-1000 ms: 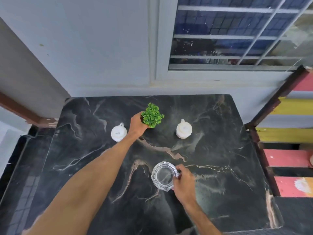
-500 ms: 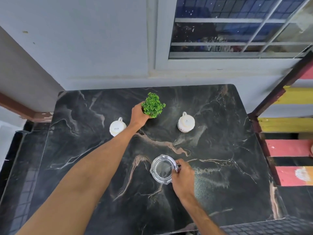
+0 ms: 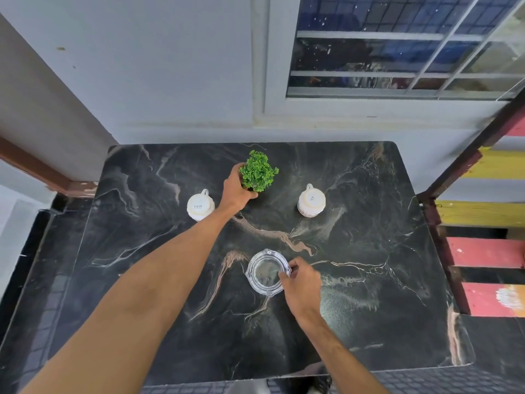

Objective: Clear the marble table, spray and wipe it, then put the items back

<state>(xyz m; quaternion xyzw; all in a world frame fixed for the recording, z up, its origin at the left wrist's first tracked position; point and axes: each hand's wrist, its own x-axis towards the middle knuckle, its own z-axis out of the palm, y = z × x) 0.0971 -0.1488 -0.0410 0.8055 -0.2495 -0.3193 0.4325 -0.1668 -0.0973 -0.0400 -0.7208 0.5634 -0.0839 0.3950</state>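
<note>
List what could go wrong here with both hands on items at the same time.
1. The right hand pinches only the rim of the glass dish; it may slip onto the marble table.
2. The left hand grips the small green plant at full reach; the forearm might knock the upside-down white cup beside it.

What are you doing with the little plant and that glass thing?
A person is reaching over a black marble table with both hands. The left hand is wrapped around a small green plant near the far side. The right hand grips the rim of a clear glass dish nearer the person. Two white cups sit upside down on either side of the plant, untouched. No spray bottle or cloth is in sight.
</note>
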